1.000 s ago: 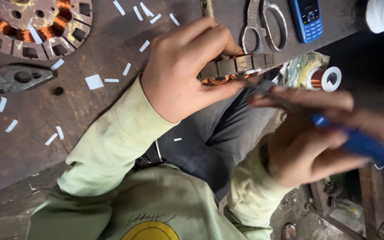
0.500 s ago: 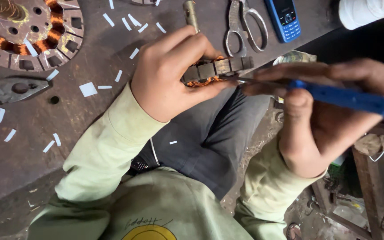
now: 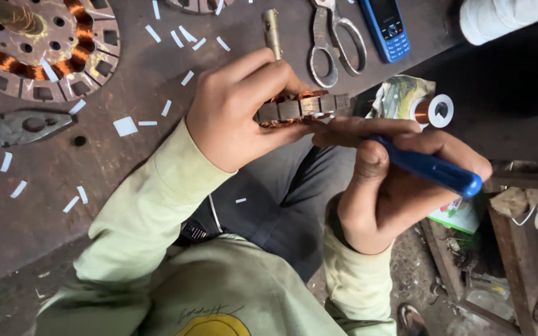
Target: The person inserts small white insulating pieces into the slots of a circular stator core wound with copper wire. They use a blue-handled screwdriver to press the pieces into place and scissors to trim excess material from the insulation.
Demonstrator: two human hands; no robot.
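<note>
Workbench edge [image 3: 406,68]: left hand [image 3: 244,118] grasps a wound motor core [image 3: 300,107]; right hand [image 3: 400,180] clenches a blue-handled tool [image 3: 434,169] beside it, over open lap space.

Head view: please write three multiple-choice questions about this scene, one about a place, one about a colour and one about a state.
1. Where do the scissors lie?
A. On the table, beside the phone
B. On the person's lap
C. On the floor

2. What colour is the handle of the tool in the right hand?
A. Red
B. Blue
C. Yellow

3. In what state is the left hand?
A. Flat on the table
B. Closed around a wound metal core
C. Empty in the air

Answers:
1 A: the scissors rest on the dark surface just left of the phone.
2 B: a blue handle sticks out of the fist.
3 B: the fingers wrap the core, with copper wire showing.
</note>
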